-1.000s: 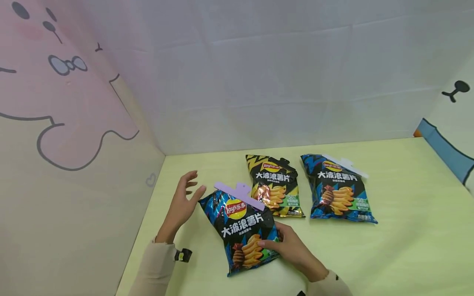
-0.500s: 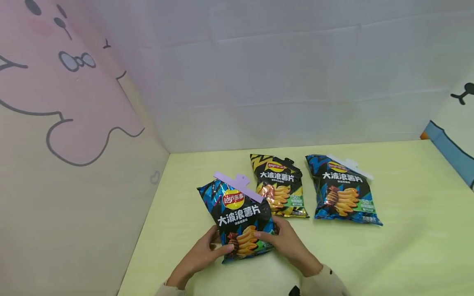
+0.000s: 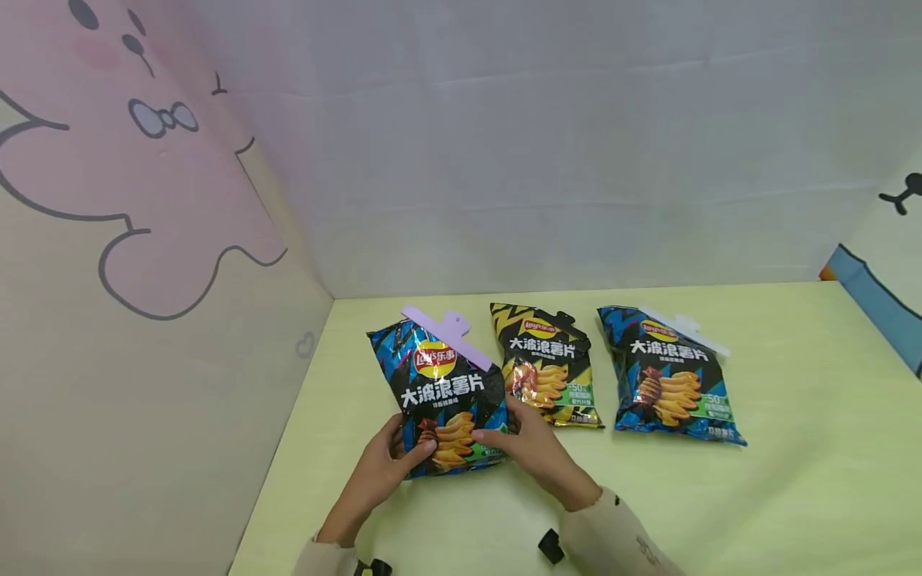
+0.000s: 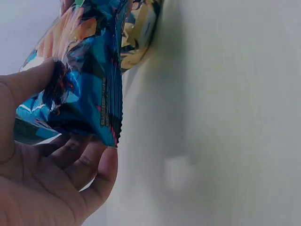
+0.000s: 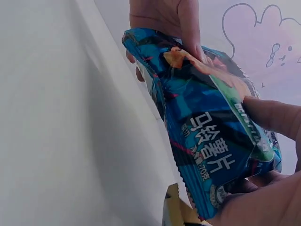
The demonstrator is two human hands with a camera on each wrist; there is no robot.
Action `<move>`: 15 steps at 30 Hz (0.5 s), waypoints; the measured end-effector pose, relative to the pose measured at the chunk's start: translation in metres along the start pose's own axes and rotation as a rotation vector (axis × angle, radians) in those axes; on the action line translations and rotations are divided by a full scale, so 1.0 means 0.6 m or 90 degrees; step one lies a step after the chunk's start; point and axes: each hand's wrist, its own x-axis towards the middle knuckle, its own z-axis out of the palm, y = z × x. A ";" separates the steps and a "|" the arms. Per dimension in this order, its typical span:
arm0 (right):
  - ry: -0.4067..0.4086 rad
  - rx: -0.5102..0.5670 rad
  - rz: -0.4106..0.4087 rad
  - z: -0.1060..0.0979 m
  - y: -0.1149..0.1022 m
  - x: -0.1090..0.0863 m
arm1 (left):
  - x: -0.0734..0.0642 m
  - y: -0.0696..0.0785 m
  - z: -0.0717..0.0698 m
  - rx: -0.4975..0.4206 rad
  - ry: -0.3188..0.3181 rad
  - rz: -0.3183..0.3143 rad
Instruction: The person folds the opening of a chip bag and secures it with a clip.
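A blue and black bag of chips (image 3: 442, 392) is held above the table by both hands, its top edge tilted down to the right. Along that top edge sits a purple bag clip (image 3: 448, 336). My left hand (image 3: 382, 468) grips the bag's lower left side, thumb on the front and fingers behind, as the left wrist view shows. My right hand (image 3: 536, 448) grips the lower right side the same way, its thumb (image 5: 273, 115) on the printed front. Just right of the held bag lies a yellow and black bag of chips (image 3: 543, 372) with a black clip (image 3: 562, 320).
Farther right, a second blue and black chip bag (image 3: 673, 384) with a white clip (image 3: 684, 328) lies on the pale yellow table (image 3: 814, 480). A whitish wall cloth (image 3: 540, 160) rises behind, and a cartoon-printed wall (image 3: 180, 400) borders the left side.
My left hand has come down from beside the bag's top and taken hold of its lower left side. Both hands have then carried the bag up and left, away from the yellow bag.
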 end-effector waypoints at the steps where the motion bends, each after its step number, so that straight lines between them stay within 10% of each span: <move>1: -0.004 0.000 -0.003 0.001 -0.003 0.004 | 0.003 0.000 -0.003 0.000 0.007 0.003; 15: 0.024 0.073 0.004 0.043 -0.024 0.079 | 0.061 0.018 -0.069 0.060 0.087 0.008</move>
